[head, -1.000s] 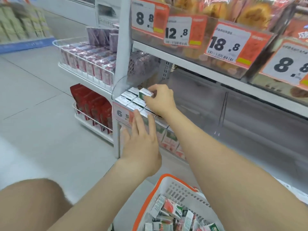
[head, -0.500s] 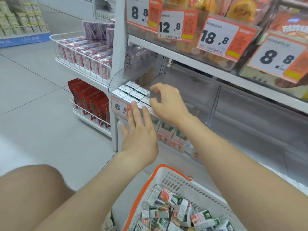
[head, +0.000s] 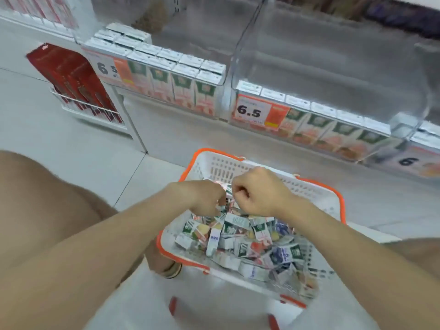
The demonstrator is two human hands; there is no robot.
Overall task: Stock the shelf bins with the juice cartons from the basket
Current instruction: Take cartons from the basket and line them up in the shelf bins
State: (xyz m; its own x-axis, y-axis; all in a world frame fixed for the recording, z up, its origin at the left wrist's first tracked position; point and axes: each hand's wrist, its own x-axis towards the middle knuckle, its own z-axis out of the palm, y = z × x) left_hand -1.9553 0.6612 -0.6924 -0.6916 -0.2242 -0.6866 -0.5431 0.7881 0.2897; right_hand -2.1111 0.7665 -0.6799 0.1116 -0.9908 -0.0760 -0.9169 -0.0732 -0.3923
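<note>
A white basket with an orange rim (head: 319, 186) stands on the floor in front of me, with a heap of small juice cartons (head: 240, 234) in it. Both hands are down at the far end of the heap. My left hand (head: 202, 198) curls its fingers into the cartons, and my right hand (head: 259, 196) is curled close beside it. A red and white carton (head: 223, 186) shows between them, and each hand seems to grip one. Ahead, the clear left shelf bin (head: 226, 75) holds upright cartons in two rows. The right bin (head: 404, 120) holds a single front row.
Orange price tags (head: 254, 110) marked 6.5 hang on the bin fronts. A wire rack of red cartons (head: 78, 84) juts out at the left end of the shelf. My bare knee (head: 35, 201) is at the left, on a grey tiled floor.
Both hands have left the cartons in the left bin and dropped into the basket. My view has tilted down from the shelf to the basket.
</note>
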